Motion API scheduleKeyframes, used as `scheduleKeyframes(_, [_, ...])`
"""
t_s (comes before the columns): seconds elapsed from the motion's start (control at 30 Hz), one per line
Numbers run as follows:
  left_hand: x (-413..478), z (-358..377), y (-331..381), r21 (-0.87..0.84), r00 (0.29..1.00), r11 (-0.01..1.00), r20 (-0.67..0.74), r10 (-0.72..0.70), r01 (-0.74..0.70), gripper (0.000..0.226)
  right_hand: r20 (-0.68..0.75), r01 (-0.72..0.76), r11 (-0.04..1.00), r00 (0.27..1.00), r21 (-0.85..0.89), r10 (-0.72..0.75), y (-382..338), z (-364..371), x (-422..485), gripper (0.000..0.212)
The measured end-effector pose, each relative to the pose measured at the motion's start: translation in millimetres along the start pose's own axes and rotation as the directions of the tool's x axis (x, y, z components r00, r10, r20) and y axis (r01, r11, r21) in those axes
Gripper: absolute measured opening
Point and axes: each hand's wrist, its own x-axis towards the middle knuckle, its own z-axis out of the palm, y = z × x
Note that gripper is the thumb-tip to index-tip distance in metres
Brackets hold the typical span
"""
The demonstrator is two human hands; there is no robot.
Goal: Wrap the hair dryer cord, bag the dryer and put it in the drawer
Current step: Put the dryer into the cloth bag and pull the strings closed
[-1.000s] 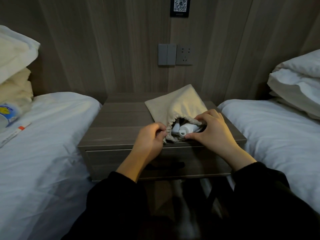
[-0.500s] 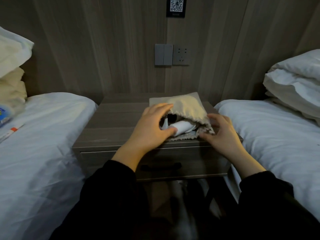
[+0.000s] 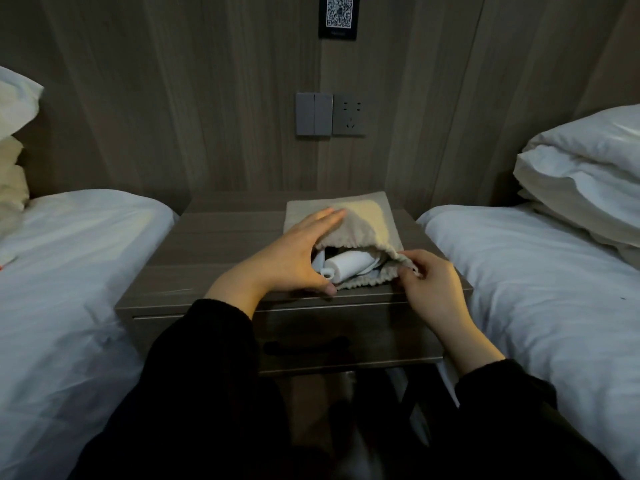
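A beige cloth drawstring bag point(image 3: 367, 220) lies on top of the wooden nightstand point(image 3: 221, 244), its mouth facing me. The white hair dryer point(image 3: 349, 268) lies inside, its handle end and a bit of white cord showing in the open mouth. My left hand point(image 3: 294, 258) lies flat with straight fingers over the bag's left side, thumb along the front edge by the dryer's end. My right hand point(image 3: 429, 282) pinches the bag's rim at its right corner. The drawer point(image 3: 388, 334) below is closed, a dark handle on its front.
White-sheeted beds flank the nightstand: one on the left point(image 3: 76, 271), one on the right point(image 3: 540, 289) with stacked pillows point(image 3: 585, 174). A switch and socket point(image 3: 330, 114) sit on the wood-panelled wall behind. My black sleeves fill the foreground.
My left hand let go of the bag's rim and spread flat over the bag's left side. My right hand slid to the right corner of the mouth and now pinches the rim.
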Motion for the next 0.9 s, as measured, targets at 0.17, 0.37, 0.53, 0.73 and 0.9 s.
scheduleKeyframes(0.17, [3,-4,-1,0.067,0.999,0.998,0.051,-0.017,0.014,0.122,0.173,-0.068,0.993,0.984,0.096,0.051,-6,-2,3,0.024])
scheduleKeyframes(0.37, [9,2,4,0.110,0.995,0.993,-0.096,-0.024,0.034,0.118,0.194,-0.117,0.975,0.978,0.189,0.079,-7,-8,4,0.019])
scheduleKeyframes(0.53, [14,17,11,0.042,0.929,0.996,-0.365,-0.055,0.076,0.102,0.208,-0.097,0.975,0.977,0.198,0.055,-15,-3,0,0.015])
scheduleKeyframes(0.73, [13,31,16,-0.087,0.775,0.991,-0.618,-0.130,0.097,0.058,-0.112,0.009,0.987,0.994,0.162,0.009,-13,0,-2,0.017])
scheduleKeyframes(0.9, [10,35,11,0.024,0.811,0.994,-0.580,-0.075,0.109,0.053,-0.127,0.085,0.989,0.987,-0.123,-0.101,-12,-5,-11,0.006])
